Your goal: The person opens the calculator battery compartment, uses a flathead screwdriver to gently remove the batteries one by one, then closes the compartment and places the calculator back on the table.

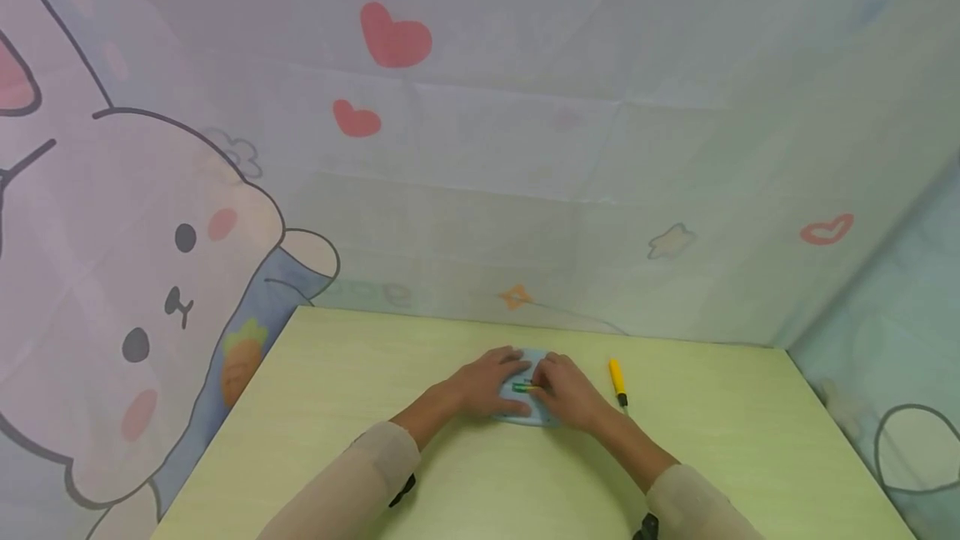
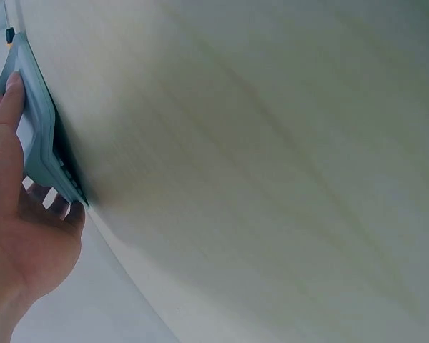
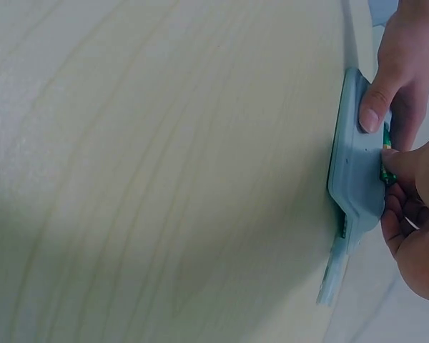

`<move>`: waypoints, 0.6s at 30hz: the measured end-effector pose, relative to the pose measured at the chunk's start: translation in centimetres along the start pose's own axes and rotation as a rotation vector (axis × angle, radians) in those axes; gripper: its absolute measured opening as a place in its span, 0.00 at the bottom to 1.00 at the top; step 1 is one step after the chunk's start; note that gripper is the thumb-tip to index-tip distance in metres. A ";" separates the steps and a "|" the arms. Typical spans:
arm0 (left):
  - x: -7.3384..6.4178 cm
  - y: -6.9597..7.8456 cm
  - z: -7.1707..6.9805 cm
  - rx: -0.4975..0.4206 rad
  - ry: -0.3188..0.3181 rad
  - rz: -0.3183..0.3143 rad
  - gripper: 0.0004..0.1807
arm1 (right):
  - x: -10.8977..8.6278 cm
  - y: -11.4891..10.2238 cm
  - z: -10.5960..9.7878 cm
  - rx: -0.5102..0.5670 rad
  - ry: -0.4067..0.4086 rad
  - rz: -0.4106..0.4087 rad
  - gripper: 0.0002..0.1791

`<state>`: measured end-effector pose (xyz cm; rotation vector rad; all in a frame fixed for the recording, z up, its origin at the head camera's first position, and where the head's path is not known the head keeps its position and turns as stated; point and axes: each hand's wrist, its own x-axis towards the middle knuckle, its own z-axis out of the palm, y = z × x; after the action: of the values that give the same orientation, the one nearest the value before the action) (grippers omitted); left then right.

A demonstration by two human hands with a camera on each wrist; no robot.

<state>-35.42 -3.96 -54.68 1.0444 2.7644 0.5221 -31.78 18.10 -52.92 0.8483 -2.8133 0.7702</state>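
Note:
A light blue, flat plastic device (image 1: 535, 419) lies on the table between both hands. My left hand (image 1: 483, 382) grips it from the left, thumb on its upper face and the other fingers around its edge in the left wrist view. With thumb and fingertips, my right hand (image 1: 572, 394) pinches a small green battery (image 1: 520, 387) with a gold-coloured end, at the device's upper face. The fingers partly cover the battery, so I cannot tell how far it sits in the device. From the device's end, a pale blue strip (image 3: 330, 275) sticks out in the right wrist view.
To the right of the right hand lies a screwdriver (image 1: 617, 382) with a yellow and black handle, its shaft partly hidden by the forearm. The pale wooden table (image 1: 360, 357) ends at a printed cloth backdrop (image 1: 487, 190) behind and at the sides.

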 end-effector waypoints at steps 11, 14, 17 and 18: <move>0.1 0.0 0.1 0.009 0.003 0.001 0.47 | -0.3 0.0 0.0 -0.011 -0.003 -0.004 0.07; 0.1 0.0 0.1 0.007 0.000 0.002 0.47 | -0.3 -0.1 0.1 -0.016 0.006 0.011 0.07; 0.1 0.1 0.0 0.007 -0.001 -0.001 0.46 | -0.3 -0.1 0.3 -0.020 0.018 0.023 0.07; 0.0 0.1 0.0 0.006 -0.001 -0.003 0.46 | -0.3 -0.1 0.3 -0.023 0.021 0.024 0.07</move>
<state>-35.40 -3.86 -54.66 1.0418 2.7682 0.5131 -31.46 17.99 -53.22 0.7996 -2.8133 0.7434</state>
